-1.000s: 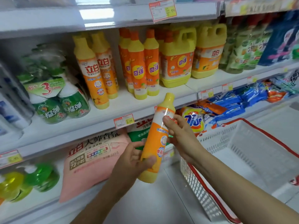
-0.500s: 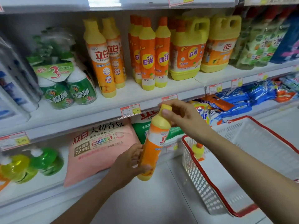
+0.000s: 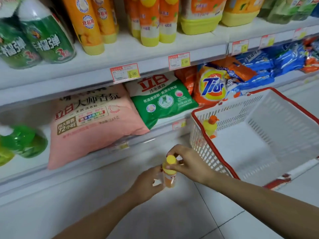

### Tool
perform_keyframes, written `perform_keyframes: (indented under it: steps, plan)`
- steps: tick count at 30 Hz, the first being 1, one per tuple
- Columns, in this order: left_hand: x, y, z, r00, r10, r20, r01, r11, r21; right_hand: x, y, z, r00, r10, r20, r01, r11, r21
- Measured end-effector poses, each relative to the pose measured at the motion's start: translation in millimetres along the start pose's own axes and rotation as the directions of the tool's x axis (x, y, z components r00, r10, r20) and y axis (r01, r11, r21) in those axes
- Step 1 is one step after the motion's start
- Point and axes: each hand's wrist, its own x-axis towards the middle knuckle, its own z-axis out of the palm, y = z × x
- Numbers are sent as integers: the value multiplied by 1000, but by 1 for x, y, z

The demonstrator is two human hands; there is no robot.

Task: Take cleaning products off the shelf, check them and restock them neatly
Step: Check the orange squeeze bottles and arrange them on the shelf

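Below the shelves, the left hand (image 3: 146,184) grips the orange plastic bottle (image 3: 169,176) by its body, while the right hand (image 3: 189,163) pinches its yellow cap (image 3: 170,159).

Low in the frame's centre, the held bottle (image 3: 170,171) sits between the left hand (image 3: 146,184) and the right hand (image 3: 189,163). To their right a basket (image 3: 203,149) holds a second bottle (image 3: 210,126) in its upper-left corner. Behind, the lower shelf (image 3: 25,171) carries a large bag (image 3: 93,123), a smaller bag (image 3: 162,99) to its right (edges overlapping), then a Tide bag (image 3: 212,85). A row of bottles (image 3: 150,23) stands on the upper shelf (image 3: 120,54).
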Motion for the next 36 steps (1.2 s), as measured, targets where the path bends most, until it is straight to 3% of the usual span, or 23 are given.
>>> perform_keyframes:
  steps: [6,9,12,14,16,18,20,21,24,27,29,36]
  plan:
    - [-5,-18,20,997,-30,77,22,994,106,-25,13,10,998,49,39,-49,999,-5]
    - [-3,-22,7,990,-12,138,-26,964,266,-27,14,5,993,78,82,-74,996,-52]
    - [1,-9,-27,998,68,9,-66,922,381,-28,15,-1,978,121,169,-97,985,-141]
    - [3,8,-58,962,223,-159,-133,889,438,-27,13,-6,960,148,237,-106,978,-182]
    - [3,30,-96,843,434,-319,-209,809,549,-20,2,-13,933,173,316,-108,971,-212]
    - [1,56,-136,635,632,-445,-160,671,724,-2,-22,-26,934,165,318,-113,978,-176]
    - [0,77,-175,446,707,-549,33,600,800,29,-58,-45,985,85,152,-83,996,-18]
    - [0,83,-190,409,696,-590,128,596,792,47,-76,-55,998,43,39,-45,997,68]
    - [-1,82,-222,464,571,-677,342,590,732,110,-139,-83,958,-89,-274,149,967,207]
    - [-2,78,-232,542,518,-662,390,543,744,180,-185,-97,892,-151,-426,277,928,249]
    - [-1,77,-233,554,514,-655,401,524,751,227,-203,-97,870,-155,-469,281,936,212]
    - [-1,75,-238,575,497,-650,383,539,750,309,-217,-72,909,-80,-409,150,979,141]
